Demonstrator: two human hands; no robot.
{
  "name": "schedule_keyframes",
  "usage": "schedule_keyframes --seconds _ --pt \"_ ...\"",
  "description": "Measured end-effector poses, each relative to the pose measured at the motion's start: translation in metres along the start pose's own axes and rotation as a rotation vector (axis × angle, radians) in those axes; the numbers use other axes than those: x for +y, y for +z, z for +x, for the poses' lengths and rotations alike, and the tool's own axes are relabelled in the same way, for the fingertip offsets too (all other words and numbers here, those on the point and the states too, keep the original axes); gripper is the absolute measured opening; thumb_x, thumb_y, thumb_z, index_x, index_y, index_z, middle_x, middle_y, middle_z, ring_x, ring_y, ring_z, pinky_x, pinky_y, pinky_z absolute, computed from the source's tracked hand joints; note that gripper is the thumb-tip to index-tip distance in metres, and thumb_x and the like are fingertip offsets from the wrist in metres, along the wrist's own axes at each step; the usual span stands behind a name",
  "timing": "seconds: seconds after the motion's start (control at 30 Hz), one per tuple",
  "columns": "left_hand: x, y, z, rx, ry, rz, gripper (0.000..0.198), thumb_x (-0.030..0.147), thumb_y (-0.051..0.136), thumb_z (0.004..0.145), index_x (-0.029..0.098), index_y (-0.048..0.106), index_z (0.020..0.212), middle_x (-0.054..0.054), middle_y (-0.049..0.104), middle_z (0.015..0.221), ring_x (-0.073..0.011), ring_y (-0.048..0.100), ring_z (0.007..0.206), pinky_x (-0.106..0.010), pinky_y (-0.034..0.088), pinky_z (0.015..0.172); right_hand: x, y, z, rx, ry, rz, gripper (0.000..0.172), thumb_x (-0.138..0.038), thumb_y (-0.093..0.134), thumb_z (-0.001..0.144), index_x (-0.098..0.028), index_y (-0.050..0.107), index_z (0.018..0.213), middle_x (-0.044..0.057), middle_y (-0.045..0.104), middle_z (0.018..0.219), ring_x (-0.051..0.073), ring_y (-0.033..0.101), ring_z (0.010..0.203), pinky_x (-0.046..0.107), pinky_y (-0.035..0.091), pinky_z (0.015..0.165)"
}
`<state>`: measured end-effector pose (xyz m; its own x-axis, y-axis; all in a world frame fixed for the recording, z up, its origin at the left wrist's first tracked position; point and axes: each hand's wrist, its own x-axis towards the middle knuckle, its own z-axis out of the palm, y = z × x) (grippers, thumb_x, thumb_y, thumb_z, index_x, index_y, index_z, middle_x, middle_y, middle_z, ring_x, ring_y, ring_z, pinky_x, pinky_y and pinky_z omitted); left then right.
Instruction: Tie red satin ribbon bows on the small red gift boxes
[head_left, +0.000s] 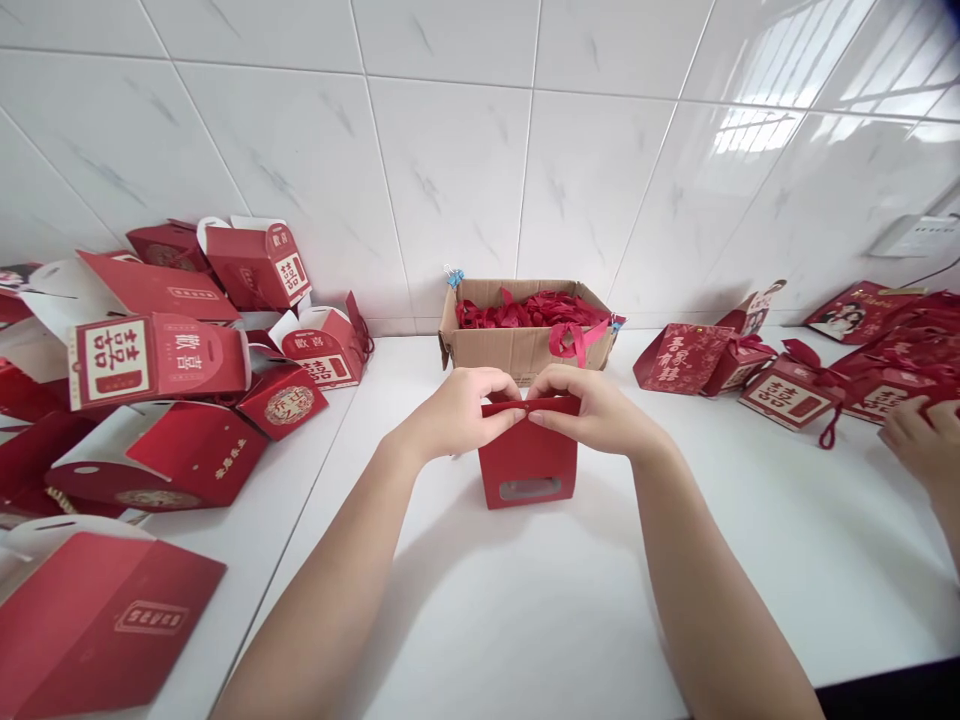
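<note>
A red paper gift box (529,455) with a small oval window low on its front stands upright on the white table. My left hand (469,405) pinches the left part of its top edge between thumb and fingers. On the right part of the same edge, my right hand (589,405) is closed in a similar pinch. The two thumbs nearly meet at the middle of the top. Right behind the box sits an open cardboard carton (491,347) full of red ribbons (525,309), one pink-red ribbon loop (574,340) hanging over its front.
Several red printed boxes (180,360) are piled at the left. Smaller boxes with ribbons (795,385) stand at the right, where another person's hand (926,440) reaches in. A tiled wall (450,170) rises behind the table (525,620).
</note>
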<state>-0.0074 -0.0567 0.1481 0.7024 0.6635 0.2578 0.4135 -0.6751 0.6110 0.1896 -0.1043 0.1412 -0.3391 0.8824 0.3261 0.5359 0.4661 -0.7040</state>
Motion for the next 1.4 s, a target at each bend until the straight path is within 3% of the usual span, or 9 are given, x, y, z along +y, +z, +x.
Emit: schedule_keyframes --seconds 0.23,0.4,0.87,1.4 --pt "0.002 -0.001 -0.001 0.004 0.056 0.121 0.015 0.032 0.057 0.078 0.02 0.06 0.087 -0.002 0.064 0.088 -0.0173 0.057 0.08 -0.03 0.045 0.07 0.008 0.008 0.005 0.017 0.022 0.009 0.005 -0.019 0.056 0.077 -0.017 0.058 0.081 0.004 0.062 0.088 0.015 0.058 0.079 0.027 0.047 0.064" --pt "0.004 -0.002 -0.002 0.019 0.093 0.186 0.018 0.035 0.053 0.083 0.019 0.062 0.082 -0.001 0.064 0.079 -0.0149 0.055 0.07 -0.028 0.042 0.064 0.008 0.008 0.005 0.018 0.008 0.012 0.004 -0.018 0.056 0.077 -0.017 0.058 0.081 0.003 0.061 0.087 0.014 0.057 0.078 0.027 0.047 0.065" --pt "-0.005 0.004 0.002 0.095 0.26 0.326 0.02 0.016 0.046 0.084 0.016 0.064 0.076 0.0 0.058 0.064 -0.0101 0.047 0.056 -0.025 0.036 0.054 0.012 0.011 0.007 0.043 0.013 0.0 0.003 -0.018 0.055 0.077 -0.019 0.057 0.079 0.002 0.061 0.085 0.015 0.057 0.076 0.026 0.045 0.06" --pt "-0.015 0.008 0.006 0.132 0.223 0.241 0.016 0.017 0.05 0.082 0.018 0.064 0.075 0.002 0.063 0.067 -0.0094 0.052 0.058 -0.023 0.04 0.057 0.015 0.014 0.009 0.054 0.04 0.068 0.005 -0.017 0.057 0.072 -0.018 0.057 0.077 0.001 0.059 0.081 0.014 0.055 0.075 0.026 0.045 0.063"
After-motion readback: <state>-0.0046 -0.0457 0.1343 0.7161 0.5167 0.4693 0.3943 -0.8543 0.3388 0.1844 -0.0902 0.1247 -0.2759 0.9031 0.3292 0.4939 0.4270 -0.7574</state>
